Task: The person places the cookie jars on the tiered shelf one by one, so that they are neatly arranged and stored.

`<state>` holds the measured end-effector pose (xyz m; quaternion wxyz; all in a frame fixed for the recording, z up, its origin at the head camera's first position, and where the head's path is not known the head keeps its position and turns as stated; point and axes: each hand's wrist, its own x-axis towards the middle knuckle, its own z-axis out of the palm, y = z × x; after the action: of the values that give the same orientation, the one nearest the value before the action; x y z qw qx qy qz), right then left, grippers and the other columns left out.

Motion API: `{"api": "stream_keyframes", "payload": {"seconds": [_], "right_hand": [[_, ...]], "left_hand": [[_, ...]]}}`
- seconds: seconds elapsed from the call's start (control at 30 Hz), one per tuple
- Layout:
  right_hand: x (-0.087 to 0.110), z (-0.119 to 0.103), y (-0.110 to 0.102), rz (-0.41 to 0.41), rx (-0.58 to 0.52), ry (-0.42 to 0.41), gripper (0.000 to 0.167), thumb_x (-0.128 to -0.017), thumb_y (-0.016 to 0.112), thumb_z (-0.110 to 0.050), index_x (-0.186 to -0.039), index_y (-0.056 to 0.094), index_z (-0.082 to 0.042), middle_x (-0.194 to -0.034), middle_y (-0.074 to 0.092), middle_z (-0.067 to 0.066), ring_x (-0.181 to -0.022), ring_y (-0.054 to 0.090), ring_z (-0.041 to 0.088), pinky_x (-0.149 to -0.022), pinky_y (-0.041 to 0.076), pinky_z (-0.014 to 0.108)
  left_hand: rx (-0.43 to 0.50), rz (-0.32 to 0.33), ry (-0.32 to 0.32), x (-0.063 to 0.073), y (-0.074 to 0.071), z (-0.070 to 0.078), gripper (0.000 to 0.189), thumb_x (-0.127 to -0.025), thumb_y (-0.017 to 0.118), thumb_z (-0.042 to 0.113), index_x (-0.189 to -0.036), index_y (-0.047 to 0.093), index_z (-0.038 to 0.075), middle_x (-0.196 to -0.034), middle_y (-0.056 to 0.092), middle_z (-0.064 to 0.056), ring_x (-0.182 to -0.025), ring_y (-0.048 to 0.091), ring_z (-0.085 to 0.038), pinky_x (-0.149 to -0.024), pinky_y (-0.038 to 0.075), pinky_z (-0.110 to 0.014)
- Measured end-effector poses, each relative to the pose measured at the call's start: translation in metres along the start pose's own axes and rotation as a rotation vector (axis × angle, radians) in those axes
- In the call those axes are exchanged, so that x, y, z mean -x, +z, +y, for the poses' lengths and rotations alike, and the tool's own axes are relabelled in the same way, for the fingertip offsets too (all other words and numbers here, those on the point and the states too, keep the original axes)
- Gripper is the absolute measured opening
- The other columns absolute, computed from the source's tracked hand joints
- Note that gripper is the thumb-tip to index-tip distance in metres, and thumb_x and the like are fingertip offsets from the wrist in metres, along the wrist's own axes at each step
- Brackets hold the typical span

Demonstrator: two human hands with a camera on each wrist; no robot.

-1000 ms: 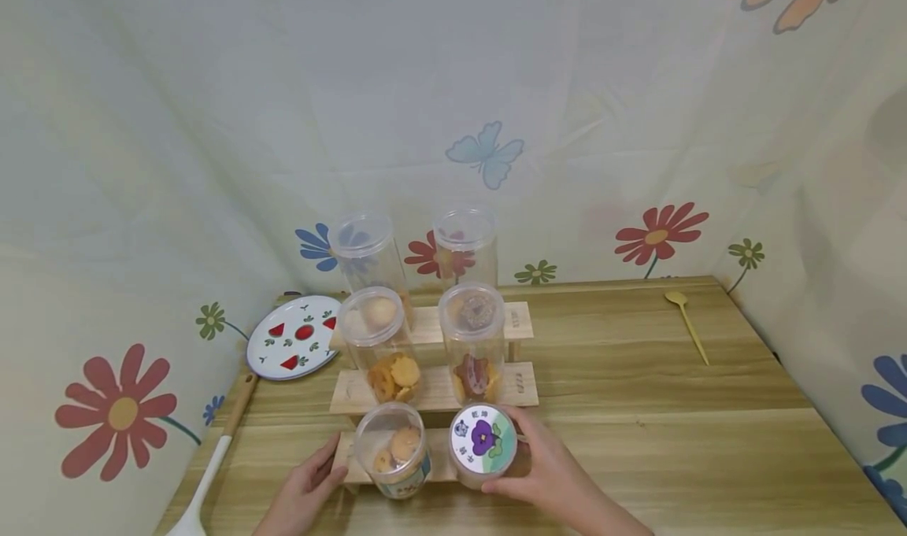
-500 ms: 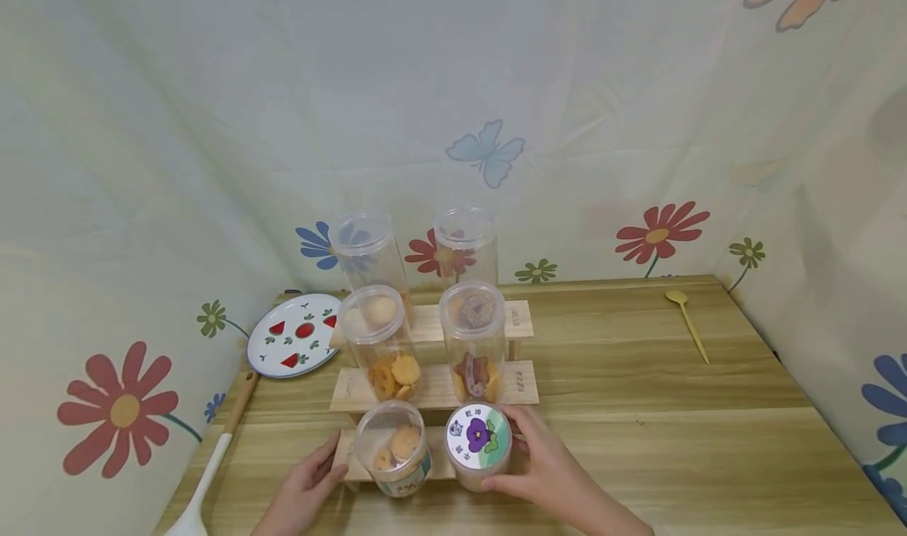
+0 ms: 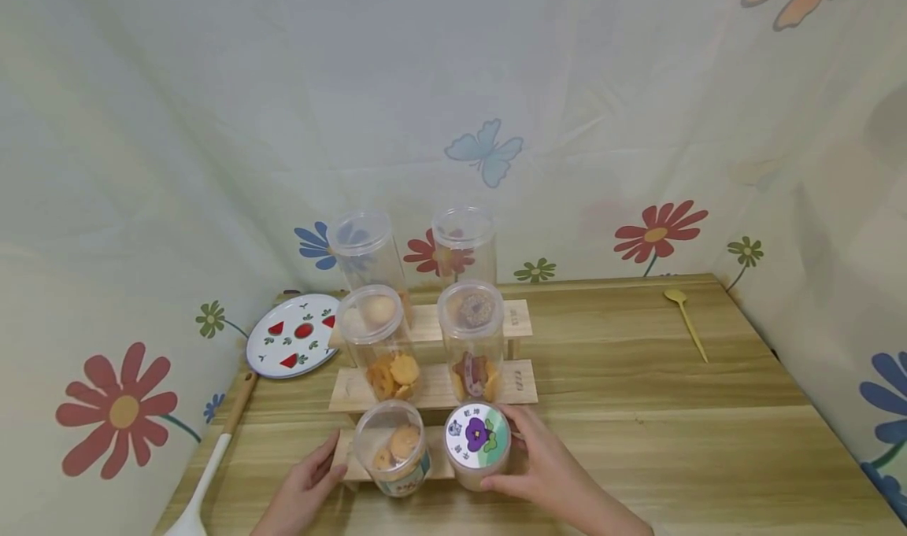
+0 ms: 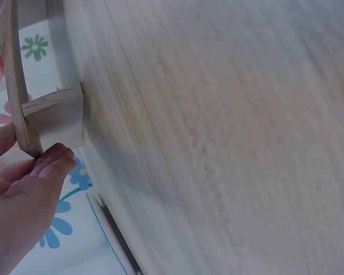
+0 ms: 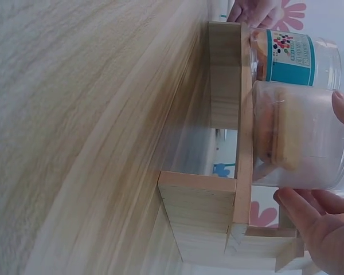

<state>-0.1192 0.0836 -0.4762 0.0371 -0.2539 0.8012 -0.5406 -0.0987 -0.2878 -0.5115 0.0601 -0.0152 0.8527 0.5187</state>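
Observation:
My right hand [image 3: 538, 465] grips a clear plastic jar [image 5: 301, 134] with a flower-printed lid [image 3: 476, 437] around its sides. That jar stands upright on the lowest step of a wooden tiered rack [image 3: 349, 394], with biscuits inside. Beside it on the same step is a lidded clear jar of biscuits [image 3: 393, 461] with a teal label. At the step's left end, my left hand [image 3: 305, 485] holds the board's edge [image 4: 30, 143] between thumb and fingers. Two tall jars, one of yellow biscuits [image 3: 379, 339] and one with a star-shaped biscuit [image 3: 473, 343], occupy the middle step.
Two more clear jars, left [image 3: 364, 245] and right [image 3: 465, 245], stand on the top step. A white plate [image 3: 290, 347] with red fruit prints and a white spatula [image 3: 212, 469] lie left of the rack. A yellow spoon [image 3: 684, 323] lies far right on the wooden table [image 3: 638, 457].
The flower-lidded jar has shifted slightly left in my right hand, towards the biscuit jar, and turned a little. My left hand stays at the rack's end.

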Motion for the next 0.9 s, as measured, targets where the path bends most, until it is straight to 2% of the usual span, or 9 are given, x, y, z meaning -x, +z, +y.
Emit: {"api": "stream_keyframes", "payload": {"seconds": [0.2, 0.37, 0.43, 0.57, 0.77, 0.9], "right_hand": [[0.002, -0.002, -0.004, -0.003, 0.033, 0.006, 0.097, -0.067, 0.088, -0.032, -0.145, 0.037, -0.007, -0.139, 0.043, 0.001, -0.125, 0.046, 0.021, -0.1, 0.044, 0.032], [0.008, -0.004, -0.013, -0.021, 0.097, 0.003, 0.095, -0.071, 0.087, -0.025, -0.147, 0.034, -0.006, -0.143, 0.042, 0.001, -0.128, 0.044, 0.021, -0.1, 0.044, 0.035], [0.01, -0.004, -0.017, -0.03, 0.124, -0.007, 0.092, -0.073, 0.086, -0.023, -0.148, 0.034, -0.008, -0.143, 0.043, 0.0, -0.128, 0.044, 0.021, -0.099, 0.045, 0.037], [0.017, -0.005, -0.027, -0.029, 0.2, -0.018, 0.081, -0.08, 0.08, -0.03, -0.147, 0.037, -0.014, -0.142, 0.045, -0.002, -0.126, 0.046, 0.022, -0.097, 0.048, 0.038], [0.025, -0.006, -0.042, 0.013, 0.307, -0.008, 0.063, -0.087, 0.071, -0.038, -0.142, 0.047, -0.02, -0.136, 0.051, -0.006, -0.116, 0.055, 0.024, -0.09, 0.053, 0.039], [0.029, -0.004, -0.055, 0.047, 0.358, 0.019, 0.059, -0.087, 0.071, -0.039, -0.14, 0.049, -0.022, -0.133, 0.052, -0.004, -0.113, 0.057, 0.023, -0.086, 0.054, 0.04]], "left_hand": [[-0.021, 0.007, 0.02, 0.0, -0.001, -0.001, 0.057, -0.096, 0.06, 0.015, -0.139, 0.036, -0.014, -0.146, 0.035, -0.027, -0.131, 0.036, -0.034, -0.103, 0.039, -0.033], [-0.098, -0.004, 0.003, 0.001, -0.004, 0.0, 0.061, -0.097, 0.059, 0.025, -0.142, 0.037, -0.01, -0.146, 0.035, -0.025, -0.133, 0.035, -0.035, -0.104, 0.038, -0.037], [-0.131, -0.013, -0.004, 0.002, -0.005, 0.001, 0.063, -0.098, 0.058, 0.029, -0.143, 0.037, -0.008, -0.147, 0.035, -0.024, -0.134, 0.034, -0.036, -0.106, 0.035, -0.041], [-0.201, -0.017, 0.006, 0.004, -0.007, 0.003, 0.063, -0.098, 0.058, 0.033, -0.144, 0.038, -0.006, -0.146, 0.038, -0.023, -0.134, 0.034, -0.037, -0.108, 0.031, -0.048], [-0.293, -0.023, -0.007, 0.004, -0.012, 0.003, 0.063, -0.097, 0.057, 0.037, -0.145, 0.039, 0.0, -0.144, 0.041, -0.022, -0.132, 0.037, -0.041, -0.107, 0.031, -0.055], [-0.34, -0.012, 0.042, 0.004, -0.017, 0.003, 0.057, -0.098, 0.057, 0.032, -0.144, 0.042, 0.001, -0.144, 0.043, -0.021, -0.131, 0.038, -0.04, -0.107, 0.03, -0.056]]}}
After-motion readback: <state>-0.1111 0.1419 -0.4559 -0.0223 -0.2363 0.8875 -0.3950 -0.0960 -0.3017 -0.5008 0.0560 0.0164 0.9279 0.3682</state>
